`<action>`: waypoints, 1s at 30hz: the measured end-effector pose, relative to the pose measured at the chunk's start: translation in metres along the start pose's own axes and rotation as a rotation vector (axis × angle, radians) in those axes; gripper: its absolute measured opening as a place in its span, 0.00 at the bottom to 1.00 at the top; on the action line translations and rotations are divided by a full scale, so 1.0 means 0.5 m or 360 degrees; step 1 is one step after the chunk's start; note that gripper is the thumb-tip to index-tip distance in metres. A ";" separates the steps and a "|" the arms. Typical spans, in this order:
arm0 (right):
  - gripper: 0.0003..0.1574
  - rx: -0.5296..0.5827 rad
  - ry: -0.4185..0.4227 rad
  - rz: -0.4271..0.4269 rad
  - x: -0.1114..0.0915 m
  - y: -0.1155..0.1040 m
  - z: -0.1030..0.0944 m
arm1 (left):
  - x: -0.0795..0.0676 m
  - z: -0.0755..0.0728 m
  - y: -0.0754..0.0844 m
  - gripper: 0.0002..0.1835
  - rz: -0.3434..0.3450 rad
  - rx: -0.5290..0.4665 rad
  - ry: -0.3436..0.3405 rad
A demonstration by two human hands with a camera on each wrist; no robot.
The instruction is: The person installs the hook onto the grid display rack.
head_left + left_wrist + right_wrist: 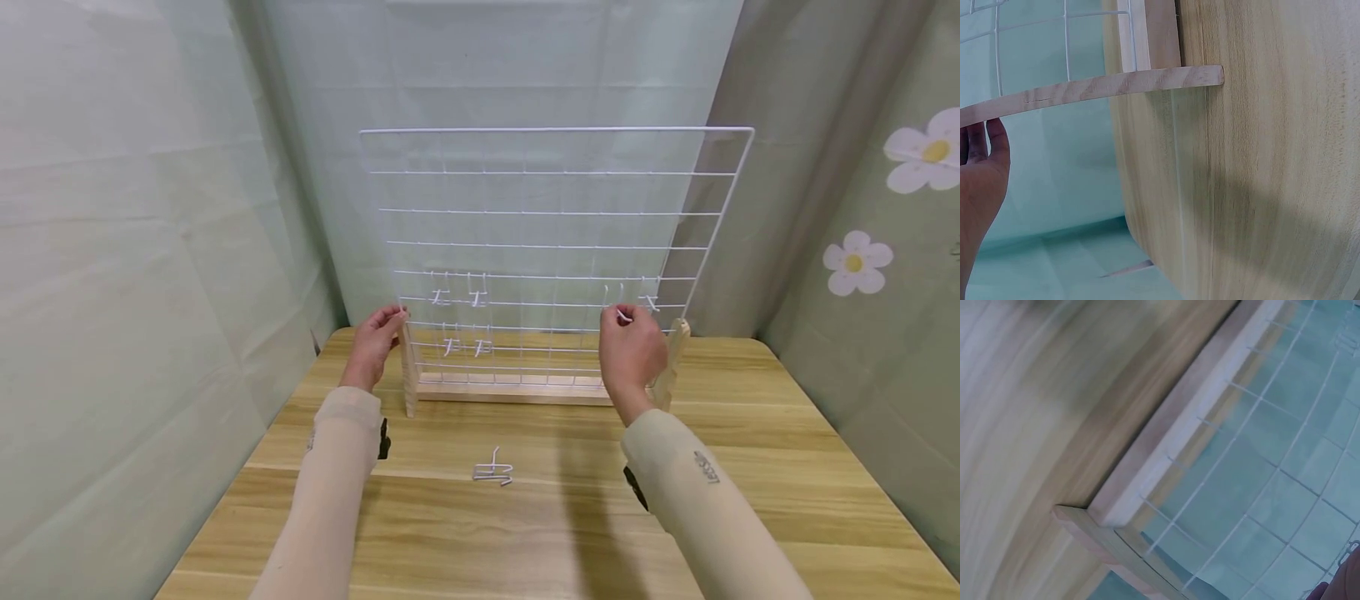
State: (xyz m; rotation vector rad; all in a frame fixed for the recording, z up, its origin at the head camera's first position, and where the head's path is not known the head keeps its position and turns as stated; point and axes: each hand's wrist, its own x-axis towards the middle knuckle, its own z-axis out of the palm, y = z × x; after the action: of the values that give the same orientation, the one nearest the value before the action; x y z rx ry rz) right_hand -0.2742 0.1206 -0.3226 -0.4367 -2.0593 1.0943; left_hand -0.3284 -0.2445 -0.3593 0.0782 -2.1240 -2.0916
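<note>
A white wire grid rack [555, 247] stands on the table in a wooden base. At its left side, my left hand [372, 346] holds the upper end of the wooden upright [1110, 84] with thumb and fingers. My right hand [633, 350] pinches a white wire hook [623, 316] in front of the grid's right part, its two prongs pointing up near a horizontal wire. Whether the prongs touch the wire I cannot tell. Only the fingertips of this hand show at the corner of the right wrist view, beside a small piece of hook [1349, 551].
Several white hooks [477, 293] hang on the grid's lower left, and another hook [650, 302] hangs just right of my right hand. One loose hook [492, 471] lies on the wooden table [450, 542] in front of the rack. Pale curtains [135, 250] surround the table.
</note>
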 end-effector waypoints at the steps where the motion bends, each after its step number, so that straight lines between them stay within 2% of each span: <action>1: 0.17 -0.0002 0.0012 -0.0004 0.002 -0.003 0.000 | 0.000 0.000 0.001 0.18 -0.0003 -0.0002 0.0002; 13: 0.16 -0.0011 0.0069 0.0033 0.028 -0.028 0.002 | 0.003 -0.001 -0.001 0.24 -0.0004 -0.0024 0.0001; 21: 0.17 -0.0031 0.0063 0.0075 0.034 -0.033 0.006 | 0.001 0.000 -0.001 0.22 -0.0006 -0.0042 0.0002; 30: 0.17 -0.0058 0.0027 0.0058 0.029 -0.031 0.011 | 0.001 0.002 -0.001 0.23 -0.0003 -0.0026 0.0007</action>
State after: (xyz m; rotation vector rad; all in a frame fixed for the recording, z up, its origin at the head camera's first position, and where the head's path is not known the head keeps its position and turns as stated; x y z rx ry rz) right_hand -0.2873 0.1170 -0.3052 -0.5016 -2.0664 1.0721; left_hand -0.3290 -0.2438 -0.3599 0.0826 -2.1050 -2.1074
